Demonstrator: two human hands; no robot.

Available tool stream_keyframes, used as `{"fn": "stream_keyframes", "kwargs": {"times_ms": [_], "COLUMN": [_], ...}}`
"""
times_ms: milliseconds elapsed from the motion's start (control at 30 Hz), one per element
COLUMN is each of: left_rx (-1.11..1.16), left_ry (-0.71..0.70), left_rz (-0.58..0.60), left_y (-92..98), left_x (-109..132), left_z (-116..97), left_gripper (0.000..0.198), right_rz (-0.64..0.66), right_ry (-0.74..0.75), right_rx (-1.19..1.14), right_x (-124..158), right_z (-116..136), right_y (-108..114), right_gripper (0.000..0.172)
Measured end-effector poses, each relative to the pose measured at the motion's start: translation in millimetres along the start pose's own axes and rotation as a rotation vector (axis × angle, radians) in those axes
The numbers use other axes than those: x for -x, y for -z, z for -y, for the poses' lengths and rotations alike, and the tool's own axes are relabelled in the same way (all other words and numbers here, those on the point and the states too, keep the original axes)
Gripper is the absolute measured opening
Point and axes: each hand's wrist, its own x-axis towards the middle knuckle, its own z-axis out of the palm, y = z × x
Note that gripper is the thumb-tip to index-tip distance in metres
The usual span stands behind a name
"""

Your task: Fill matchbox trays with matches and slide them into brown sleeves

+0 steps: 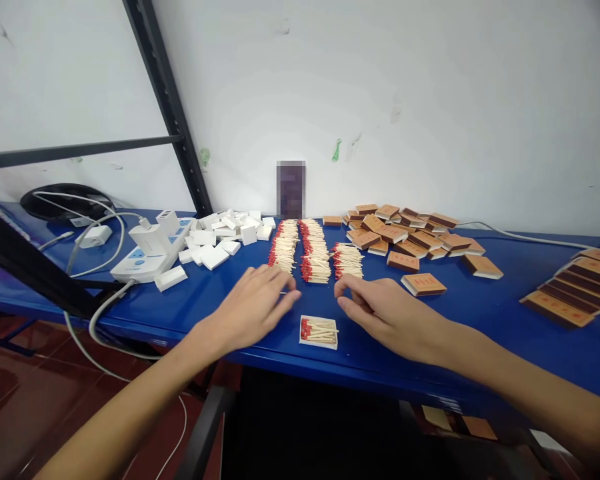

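Observation:
A small white tray holding several red-tipped matches lies near the front edge of the blue table, between my hands. My left hand rests just left of it, fingers stretched toward the near end of the match rows; a single match seems to lie at its fingertips. My right hand sits just right of the tray, fingers curled with thumb and forefinger close together below the short match pile. I cannot make out whether they pinch anything.
Empty white inner trays are heaped at the left beside a white power strip with plugs and cables. Brown matchbox sleeves lie scattered at the back right, with a neat overlapping row at the far right. A black shelf frame stands left.

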Motion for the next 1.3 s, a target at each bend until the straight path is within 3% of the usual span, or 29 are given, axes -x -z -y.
{"fn": "stream_keyframes", "kwargs": {"times_ms": [167,400,500,700,800,1000,1100,1300], "left_rx": [-0.154,-0.064,-0.032,0.109,0.124,-0.054,-0.123,-0.172], "left_ry": [0.071,0.070,0.056,-0.060,-0.092,0.058,0.124,0.133], "left_rz": [0.048,0.110,0.122,0.131,0.122,-0.025,-0.033,0.016], "left_y": [0.2,-4.6,-0.3,8.9,6.4,1.0,-1.6,-6.9], "left_x": [4.0,6.9,5.0,8.4,6.9,-2.0,-3.9,-3.9], "left_z": [29.4,34.9,27.1,-15.3,-24.1,13.0,32.1,37.1], "left_gripper": [0.022,0.021,0.021,0.020,0.017,0.025,0.024,0.024], "right_rz": [-0.005,-0.041,-0.068,-0.088,-0.094,-0.121,-0.146,-0.053], "right_ry": [-0.034,0.021,0.028,0.031,0.032,0.052,0.070,0.110], "right_rx": [0.107,0.242,0.299,0.355,0.358,0.302,0.251,0.132], "right_x": [-9.3,-34.8,-41.5,-48.4,-49.1,-46.2,-42.0,-22.2], "right_z": [-17.4,-30.9,-31.1,-32.5,-33.5,-31.6,-25.6,-0.5], "right_y": [-6.3,-13.6,-14.8,-18.5,-21.4,-19.3,-14.1,-3.6], "right_gripper": [0.021,0.018,0.015,0.013,0.013,0.014,0.014,0.011]}}
